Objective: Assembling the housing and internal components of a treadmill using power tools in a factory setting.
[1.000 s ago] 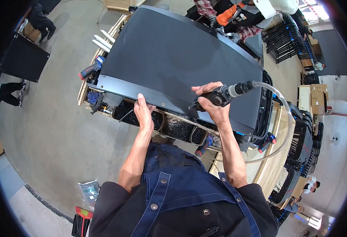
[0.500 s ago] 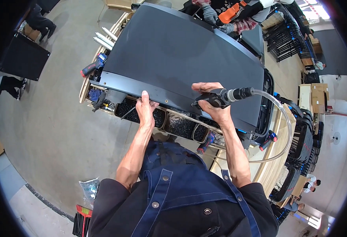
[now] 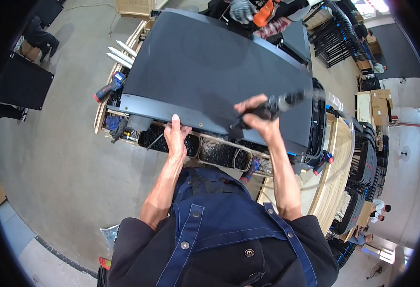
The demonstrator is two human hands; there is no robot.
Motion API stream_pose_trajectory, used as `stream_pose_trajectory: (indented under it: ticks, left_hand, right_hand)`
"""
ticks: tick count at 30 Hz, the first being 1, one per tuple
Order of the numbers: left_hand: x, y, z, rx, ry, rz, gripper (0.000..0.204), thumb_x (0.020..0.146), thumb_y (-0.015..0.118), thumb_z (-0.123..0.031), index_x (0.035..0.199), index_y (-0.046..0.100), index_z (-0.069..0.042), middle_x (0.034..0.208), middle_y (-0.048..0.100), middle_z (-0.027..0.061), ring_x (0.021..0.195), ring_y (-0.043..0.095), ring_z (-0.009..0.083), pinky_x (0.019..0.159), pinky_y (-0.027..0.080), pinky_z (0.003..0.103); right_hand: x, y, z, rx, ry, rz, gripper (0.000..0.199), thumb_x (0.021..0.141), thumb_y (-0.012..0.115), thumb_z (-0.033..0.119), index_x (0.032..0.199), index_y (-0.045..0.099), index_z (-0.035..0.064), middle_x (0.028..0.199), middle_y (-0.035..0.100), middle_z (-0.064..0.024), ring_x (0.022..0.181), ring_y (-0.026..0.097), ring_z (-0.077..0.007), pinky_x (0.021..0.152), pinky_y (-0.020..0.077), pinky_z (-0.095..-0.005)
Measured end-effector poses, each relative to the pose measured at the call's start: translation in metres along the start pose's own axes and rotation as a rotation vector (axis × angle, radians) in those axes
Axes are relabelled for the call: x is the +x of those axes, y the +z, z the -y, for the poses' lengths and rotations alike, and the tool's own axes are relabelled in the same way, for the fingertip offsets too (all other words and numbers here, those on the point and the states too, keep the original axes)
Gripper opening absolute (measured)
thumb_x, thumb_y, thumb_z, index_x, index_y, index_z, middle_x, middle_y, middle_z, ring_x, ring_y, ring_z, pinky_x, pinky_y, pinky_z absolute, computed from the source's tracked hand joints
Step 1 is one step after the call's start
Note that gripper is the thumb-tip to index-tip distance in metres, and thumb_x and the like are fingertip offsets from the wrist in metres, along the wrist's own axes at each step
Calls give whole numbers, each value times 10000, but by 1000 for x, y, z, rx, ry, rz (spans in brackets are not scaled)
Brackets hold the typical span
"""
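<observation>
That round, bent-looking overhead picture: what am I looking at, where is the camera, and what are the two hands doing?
The camera sits on a person's head and looks down, so you see their own blue overalls and forearms coming in from the lower edge. Its wide lens bends straight edges, which makes the picture look round.

In front of the person lies a large dark flat panel on a wooden workbench. Below the panel's near edge are open trays of small dark parts.

The left hand rests on the panel's near edge. The right hand has its grip closed around a slim power tool with a hose trailing off to the right; it is blurred, so I cannot tell its exact kind.

A red and black drill lies at the bench's left end. At the far side, another person's gloved hand is at the panel.
</observation>
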State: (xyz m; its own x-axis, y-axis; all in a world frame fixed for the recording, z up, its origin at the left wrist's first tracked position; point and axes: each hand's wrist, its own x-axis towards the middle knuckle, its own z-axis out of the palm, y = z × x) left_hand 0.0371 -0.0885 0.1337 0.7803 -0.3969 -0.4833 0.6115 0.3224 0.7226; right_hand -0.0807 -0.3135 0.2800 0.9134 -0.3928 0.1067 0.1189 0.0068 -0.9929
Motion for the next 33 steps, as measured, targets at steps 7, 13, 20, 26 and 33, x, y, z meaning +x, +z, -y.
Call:
stream_pose_trajectory:
  ticks: [7, 13, 20, 26, 33]
  left_hand:
    - [-10, -2, -5, -47, -23, 14, 540, 1056, 550, -434, 1271, 527, 61, 1162, 664, 151, 1040, 692, 248, 925, 571, 411]
    - [-3, 5, -2, -91, 3, 11, 583, 1041, 572, -471, 1314, 544, 44, 1150, 673, 150, 1014, 697, 245, 915, 578, 398]
    - [-4, -3, 2, -117, -4, 32, 471, 1041, 594, -439, 1186, 549, 7, 1108, 677, 103, 966, 702, 215, 899, 571, 389]
    - [-7, -3, 1, -120, 9, 20, 447, 1030, 620, -429, 1161, 559, -6, 1084, 686, 89, 967, 706, 192, 880, 578, 372]
    - [-8, -3, 1, -132, 32, 12, 500, 1011, 645, -449, 1139, 560, 26, 1072, 694, 118, 934, 719, 215, 865, 591, 373]
  right_hand:
    - [8, 35, 16, -220, 64, -85, 361, 772, 688, -91, 1100, 595, 31, 1138, 727, -163, 1035, 712, -259, 971, 548, -405]
    - [26, 43, 30, -225, 109, -112, 347, 774, 702, -56, 1103, 627, 22, 1116, 735, -159, 1071, 719, -272, 958, 564, -401]
    - [-17, 27, -3, -184, -68, -32, 410, 787, 722, -63, 1161, 578, 26, 1188, 699, -191, 1187, 650, -314, 1053, 503, -459]
    - [-21, 45, 13, -290, -72, -107, 379, 799, 722, -82, 1139, 587, 14, 1194, 692, -190, 1178, 660, -270, 1042, 507, -418]
    - [37, 55, 21, -218, 206, 152, 430, 759, 695, -77, 1177, 639, 4, 1094, 743, -145, 1063, 708, -232, 967, 561, -377]
